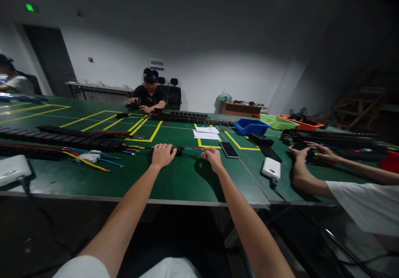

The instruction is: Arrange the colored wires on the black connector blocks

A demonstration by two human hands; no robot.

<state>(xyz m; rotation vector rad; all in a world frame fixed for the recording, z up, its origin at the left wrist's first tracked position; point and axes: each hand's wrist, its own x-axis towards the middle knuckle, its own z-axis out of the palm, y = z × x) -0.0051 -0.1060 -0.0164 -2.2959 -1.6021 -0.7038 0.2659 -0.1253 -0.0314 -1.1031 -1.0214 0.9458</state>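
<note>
My left hand (162,155) is closed over a small black component (178,151), which lies on the green table in front of me. Most of that part is hidden under the fingers. Thin coloured wires (192,148), red and blue-green among them, run from it toward the right. At their far end my right hand (212,158) pinches the wire tips between thumb and fingers. A yellow-and-red cable (139,147) comes out on the left side of my left hand. Just beyond my right hand lies a smartphone (230,149).
Long black strips (77,138) with lugged cables (90,161) lie to the left. White papers (206,133), a blue bin (251,126) and a white power bank (271,168) are on the table (187,186). One co-worker's hands (301,151) work at right; another person (149,93) sits opposite.
</note>
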